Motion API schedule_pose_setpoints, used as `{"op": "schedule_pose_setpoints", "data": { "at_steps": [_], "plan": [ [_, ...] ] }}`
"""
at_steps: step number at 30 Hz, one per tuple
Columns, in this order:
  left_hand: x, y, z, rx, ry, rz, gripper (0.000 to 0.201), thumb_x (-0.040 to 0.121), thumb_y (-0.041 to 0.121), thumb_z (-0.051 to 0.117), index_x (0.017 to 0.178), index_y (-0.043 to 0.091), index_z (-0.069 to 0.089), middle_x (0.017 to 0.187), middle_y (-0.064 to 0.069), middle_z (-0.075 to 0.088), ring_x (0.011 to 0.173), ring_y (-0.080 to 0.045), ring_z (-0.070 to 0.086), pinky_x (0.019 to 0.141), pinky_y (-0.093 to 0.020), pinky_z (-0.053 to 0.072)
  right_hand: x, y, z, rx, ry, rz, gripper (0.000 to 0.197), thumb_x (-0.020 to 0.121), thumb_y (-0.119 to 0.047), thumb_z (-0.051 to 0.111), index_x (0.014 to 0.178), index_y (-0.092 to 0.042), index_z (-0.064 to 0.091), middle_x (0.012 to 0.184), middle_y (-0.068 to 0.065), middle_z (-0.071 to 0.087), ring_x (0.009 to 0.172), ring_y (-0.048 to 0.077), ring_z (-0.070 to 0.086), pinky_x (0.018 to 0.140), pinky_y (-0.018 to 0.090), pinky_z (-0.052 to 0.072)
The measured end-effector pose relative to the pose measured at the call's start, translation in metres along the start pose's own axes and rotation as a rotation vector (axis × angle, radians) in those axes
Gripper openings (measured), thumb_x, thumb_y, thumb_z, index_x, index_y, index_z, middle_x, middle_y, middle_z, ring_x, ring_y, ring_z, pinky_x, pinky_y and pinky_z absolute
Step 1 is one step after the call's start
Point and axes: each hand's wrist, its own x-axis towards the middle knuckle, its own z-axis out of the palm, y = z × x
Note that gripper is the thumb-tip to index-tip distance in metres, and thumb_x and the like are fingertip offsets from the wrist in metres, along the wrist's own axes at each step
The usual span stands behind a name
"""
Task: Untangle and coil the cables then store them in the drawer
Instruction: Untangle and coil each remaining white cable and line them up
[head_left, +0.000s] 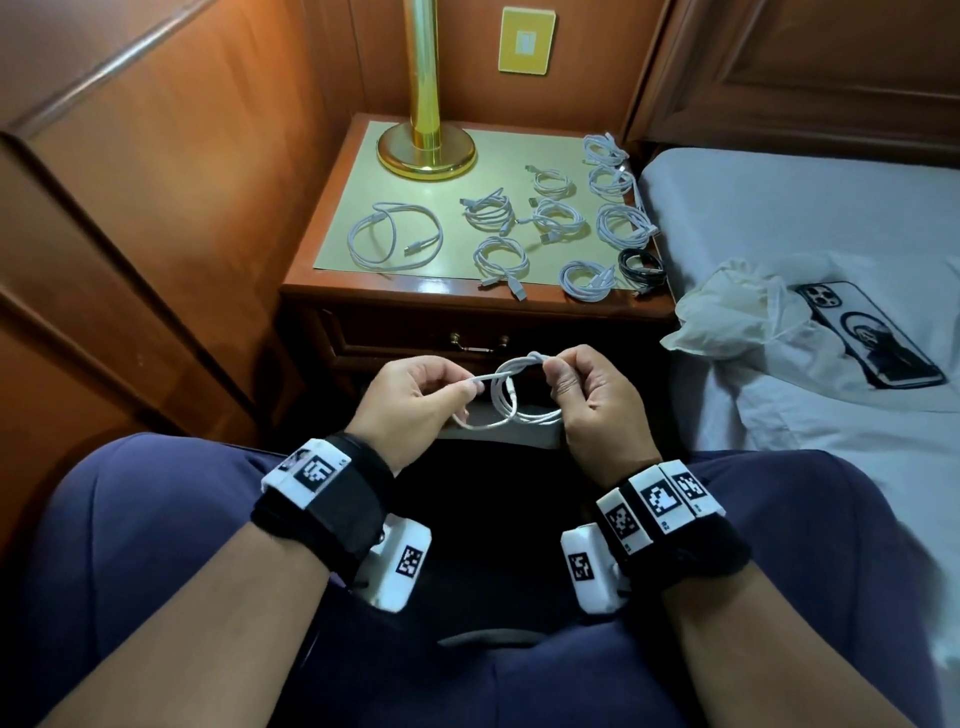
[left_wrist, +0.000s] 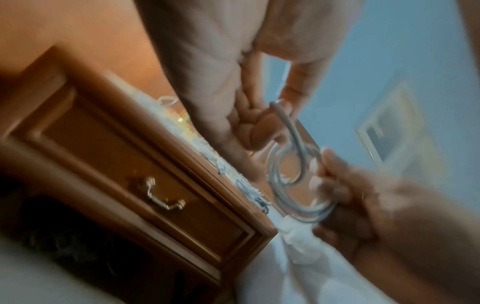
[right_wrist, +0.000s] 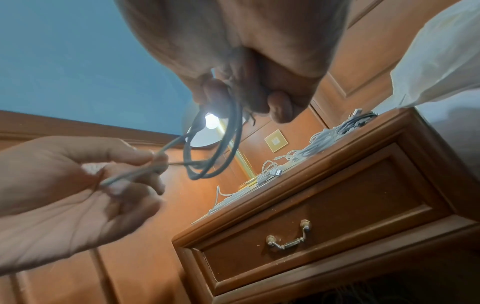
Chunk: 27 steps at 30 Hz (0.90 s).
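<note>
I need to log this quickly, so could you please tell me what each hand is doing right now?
Left hand: pinches the loose end of the white cable.
Right hand: fingers curled round the same cable's coiled loops.

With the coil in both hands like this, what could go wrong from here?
1. The right hand pinches only the top of the white coil; the loops below hang free and could spring apart if the left hand tugs the loose end hard.
2. The black coil lies at the nightstand's front right edge and could be knocked off.
3. The drawer is shut, so one hand must let go to open it.
</note>
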Motion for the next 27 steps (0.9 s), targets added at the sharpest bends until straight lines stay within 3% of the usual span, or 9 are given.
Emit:
{"op": "schedule_pose_setpoints", "data": {
  "at_steps": [2,4,6,8,11,16,19,22,27],
  "plan": [
    [0.0,0.003,-0.001,-0.158,-0.089,-0.06,0.021,0.095,0.01,0.065,0.076,0.011,0.075,0.058,0.001,0.061,0.053,-0.016,0.055,0.066,-0.041,0.056,0.001,0.001,-0.001,-0.015,0.03,-0.02,0.02,0.101,-0.023,0.055,0.081,-0.021,0.058,0.07,0.002,0.057,0.06,0.004,0.048,0.058,0.015,0.039],
    [0.002,0.002,-0.005,0.032,-0.088,-0.016,0.025,0.097,0.024,0.064,0.075,0.018,0.075,0.049,0.009,0.05,0.045,-0.013,0.046,0.049,-0.029,0.045,0.003,0.002,-0.004,0.004,0.068,-0.014,0.021,0.102,-0.022,0.054,0.082,-0.02,0.058,0.069,-0.004,0.055,0.058,0.003,0.046,0.056,0.014,0.038],
    [0.003,-0.002,-0.009,0.285,-0.067,0.071,0.023,0.099,0.03,0.06,0.083,0.024,0.075,0.047,0.013,0.048,0.043,-0.008,0.045,0.044,-0.03,0.042,0.005,0.005,-0.005,0.028,0.092,0.009,0.022,0.103,-0.024,0.052,0.081,-0.021,0.056,0.07,-0.006,0.053,0.057,0.003,0.045,0.055,0.014,0.037],
    [0.003,-0.008,-0.008,0.312,-0.05,0.131,0.019,0.1,0.023,0.058,0.099,0.027,0.076,0.07,0.013,0.06,0.064,-0.007,0.054,0.059,-0.031,0.045,0.007,0.009,-0.005,0.115,0.095,0.058,0.026,0.103,-0.03,0.048,0.079,-0.022,0.055,0.067,-0.01,0.051,0.057,0.004,0.043,0.056,0.018,0.037],
    [0.003,-0.018,0.002,0.456,-0.032,0.186,0.029,0.099,0.015,0.06,0.122,0.027,0.07,0.093,0.006,0.047,0.091,-0.012,0.045,0.084,-0.017,0.031,0.006,0.007,0.001,0.423,0.037,0.223,0.032,0.107,-0.029,0.041,0.078,-0.018,0.049,0.057,-0.012,0.044,0.05,0.004,0.036,0.05,0.019,0.032],
    [-0.004,-0.018,0.015,0.116,-0.083,0.06,0.035,0.097,0.003,0.057,0.112,0.03,0.073,0.1,0.002,0.073,0.097,-0.014,0.07,0.098,-0.036,0.054,-0.001,-0.008,0.007,0.72,-0.107,0.392,0.032,0.108,-0.031,0.033,0.08,-0.017,0.044,0.055,-0.009,0.039,0.047,0.006,0.03,0.048,0.023,0.026],
    [-0.012,-0.002,0.023,-0.227,-0.151,-0.066,0.038,0.093,-0.012,0.046,0.114,0.008,0.07,0.111,-0.015,0.074,0.109,-0.024,0.069,0.101,-0.04,0.053,-0.004,-0.006,0.01,0.68,-0.144,0.379,0.032,0.108,-0.028,0.035,0.08,-0.015,0.046,0.055,-0.007,0.041,0.044,0.006,0.031,0.044,0.02,0.027],
    [-0.011,0.0,0.02,-0.584,-0.204,-0.171,0.043,0.079,0.002,0.047,0.116,-0.005,0.067,0.113,-0.026,0.071,0.113,-0.035,0.066,0.103,-0.043,0.05,-0.004,-0.002,0.012,0.58,-0.147,0.362,0.032,0.107,-0.028,0.04,0.08,-0.014,0.049,0.057,-0.005,0.045,0.044,0.007,0.036,0.043,0.02,0.031],
    [-0.015,-0.005,0.021,-0.364,-0.139,-0.015,0.018,0.098,-0.002,0.056,0.108,0.005,0.069,0.093,-0.012,0.077,0.091,-0.022,0.073,0.088,-0.035,0.057,-0.007,0.001,0.014,0.439,-0.139,0.327,0.029,0.105,-0.026,0.044,0.084,-0.011,0.056,0.06,-0.002,0.054,0.048,0.003,0.048,0.048,0.014,0.039]
  ]
}}
